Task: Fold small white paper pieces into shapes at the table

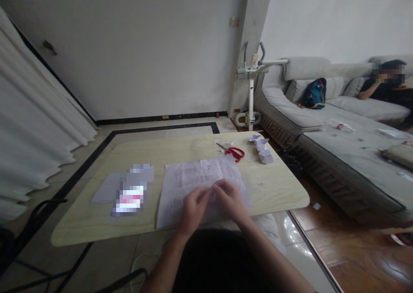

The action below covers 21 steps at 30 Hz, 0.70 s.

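Both my hands meet over a printed white sheet of paper (183,185) lying on a light wooden table (277,189). My left hand (193,209) and my right hand (230,198) are closed, fingertips pinched together on a small piece of paper between them; the piece itself is mostly hidden by the fingers. Red-handled scissors (234,152) lie beyond the sheet. Several small folded white paper pieces (263,149) sit at the table's far right.
A second sheet (105,189) and a blurred object (130,196) lie at the left of the table. A grey sofa (338,155) stands to the right with a blue backpack (314,93) and a seated person (385,88). White curtains (29,125) hang left.
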### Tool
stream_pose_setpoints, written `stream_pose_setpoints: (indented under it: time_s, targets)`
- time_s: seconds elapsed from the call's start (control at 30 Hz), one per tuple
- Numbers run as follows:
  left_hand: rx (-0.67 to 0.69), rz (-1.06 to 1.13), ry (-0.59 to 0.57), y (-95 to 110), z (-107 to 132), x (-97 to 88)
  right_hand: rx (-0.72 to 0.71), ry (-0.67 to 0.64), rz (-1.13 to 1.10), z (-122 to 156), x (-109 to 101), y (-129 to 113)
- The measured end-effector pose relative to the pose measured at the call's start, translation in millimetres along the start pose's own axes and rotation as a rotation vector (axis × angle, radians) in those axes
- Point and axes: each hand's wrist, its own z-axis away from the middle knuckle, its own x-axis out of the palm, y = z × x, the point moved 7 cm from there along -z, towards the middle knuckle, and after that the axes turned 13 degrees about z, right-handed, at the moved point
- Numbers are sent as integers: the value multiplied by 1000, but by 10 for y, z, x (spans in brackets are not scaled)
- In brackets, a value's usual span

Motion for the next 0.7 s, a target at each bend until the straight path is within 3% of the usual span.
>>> stream_pose_setpoints:
  time_s: [0.43, 0.7]
  targets:
    - [9, -13, -35, 57, 20, 29, 53, -30, -66, 19, -17, 30]
    - [3, 12, 61, 39, 11, -43, -2, -41, -24, 8, 11, -50]
